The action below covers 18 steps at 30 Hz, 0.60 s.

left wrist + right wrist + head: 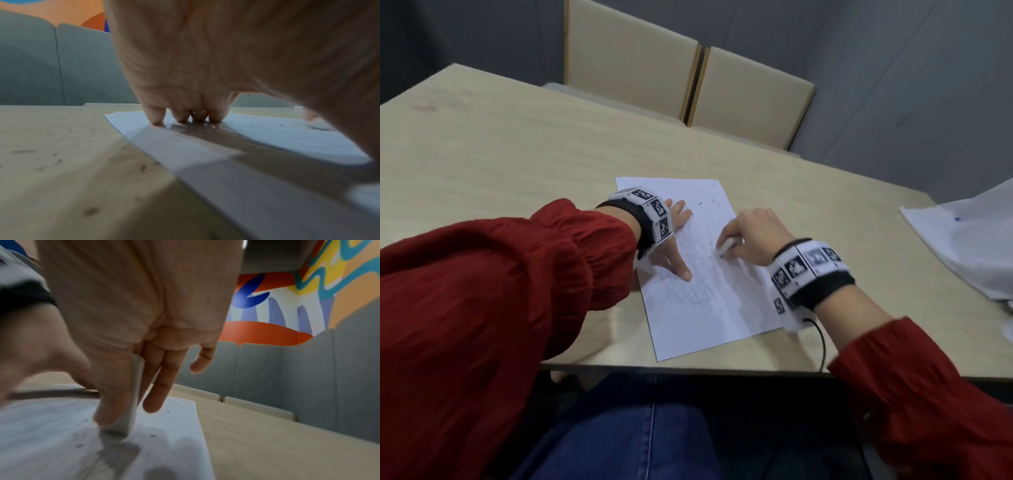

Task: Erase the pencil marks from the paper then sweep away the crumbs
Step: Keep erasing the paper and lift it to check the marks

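The paper (698,267) lies near the bench's (517,164) near edge, its long axis running slantwise from that edge toward the far one, pencil marks (698,287) faint across its middle between the two hands. The right hand (750,236) pinches a white eraser (726,247) down onto the sheet (crumbs (709,202) dot the far end), while the left hand (674,246), fingers spread flat, pins the sheet's left side.

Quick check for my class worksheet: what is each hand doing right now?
Left hand: open, fingers pressing the paper flat.
Right hand: holding the white eraser against the paper.
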Each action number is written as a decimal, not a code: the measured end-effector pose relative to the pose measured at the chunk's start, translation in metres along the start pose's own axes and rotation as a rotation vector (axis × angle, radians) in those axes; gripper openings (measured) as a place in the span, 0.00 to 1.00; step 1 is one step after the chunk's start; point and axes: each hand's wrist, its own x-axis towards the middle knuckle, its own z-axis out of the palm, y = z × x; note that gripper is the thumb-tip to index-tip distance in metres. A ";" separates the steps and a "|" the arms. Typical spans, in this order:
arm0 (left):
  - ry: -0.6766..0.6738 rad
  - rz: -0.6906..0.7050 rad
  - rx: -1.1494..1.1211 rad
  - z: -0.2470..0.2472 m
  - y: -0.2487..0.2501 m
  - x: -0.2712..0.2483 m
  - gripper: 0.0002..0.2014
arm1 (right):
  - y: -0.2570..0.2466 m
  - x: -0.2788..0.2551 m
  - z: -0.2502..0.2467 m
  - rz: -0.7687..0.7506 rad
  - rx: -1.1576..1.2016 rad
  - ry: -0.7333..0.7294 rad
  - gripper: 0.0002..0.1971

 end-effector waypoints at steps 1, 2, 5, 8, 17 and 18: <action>0.000 0.000 0.000 0.000 0.000 -0.001 0.68 | 0.001 -0.013 0.000 -0.009 -0.003 -0.016 0.10; -0.001 0.000 -0.002 -0.001 0.000 -0.001 0.68 | 0.002 -0.027 0.000 -0.007 -0.002 -0.037 0.11; -0.001 -0.001 0.012 -0.002 0.001 -0.003 0.67 | 0.002 -0.051 -0.003 0.016 0.003 -0.105 0.11; -0.009 0.000 0.007 -0.002 0.001 -0.003 0.67 | -0.001 -0.055 -0.002 0.064 -0.011 -0.182 0.11; 0.055 -0.030 -0.045 0.000 -0.003 -0.015 0.60 | 0.014 -0.053 0.027 0.334 0.213 -0.157 0.13; 0.058 -0.051 -0.056 -0.003 -0.005 -0.015 0.58 | 0.015 -0.050 0.026 0.376 0.224 -0.174 0.14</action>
